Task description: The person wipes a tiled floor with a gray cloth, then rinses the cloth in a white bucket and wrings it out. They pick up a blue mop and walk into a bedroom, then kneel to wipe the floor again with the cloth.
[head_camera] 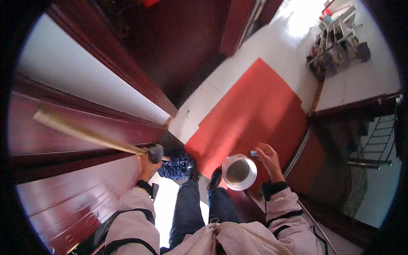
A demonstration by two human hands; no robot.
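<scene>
My left hand point(149, 167) is closed around the wooden handle point(86, 135) of a mop and also has a rounded grey thing point(155, 153), possibly a cloth. Dark blue strands of the mop head point(175, 165) lie by my left shoe point(192, 169). In front of my right shoe point(215, 178), a white bucket point(251, 181) contains murky water point(237, 171). Just beyond its right rim, my right hand point(269, 159) pinches a small pale blue item point(254, 153). Whether that item joins the bucket's handle cannot be told.
A red mat point(248, 111) covers the pale floor before me. Dark red door panelling point(79, 204) stands close on the left, with an open doorway point(172, 47) ahead. A dark-framed glass panel point(338, 169) is on the right. A loaded shoe rack point(334, 47) stands farther off.
</scene>
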